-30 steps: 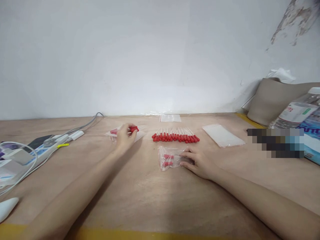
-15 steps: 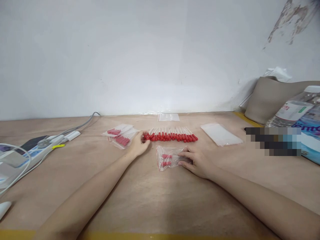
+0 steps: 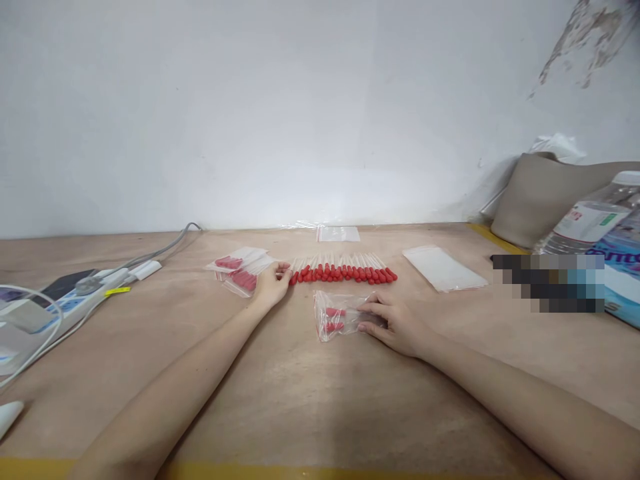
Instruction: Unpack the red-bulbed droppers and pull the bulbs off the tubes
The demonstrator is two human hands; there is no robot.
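Observation:
A row of thin pale sticks with red tips (image 3: pixel 345 272) lies across the table, red ends toward me. My left hand (image 3: pixel 273 283) is at the row's left end, fingers curled and thumb close to the leftmost red tip; whether a stick is between them is hidden. My right hand (image 3: pixel 397 323) grips the right end of a clear zip bag (image 3: pixel 320 317), thumb and fingers on its edge. Inside that bag two red tips show. Beyond my left wrist, filled zip bags (image 3: pixel 243 280) with red-tipped sticks lie overlapping.
A stack of flat zip bags (image 3: pixel 445 269) lies to the right, and another flat bag (image 3: pixel 339 234) is by the wall. On the left runs a power strip (image 3: pixel 70 310) with cables. A water bottle (image 3: pixel 585 223) and a blurred patch (image 3: pixel 550 283) are at far right.
My left hand has slid left along the row to its end, uncovering red tips it was over. My right hand and its bag have stayed put.

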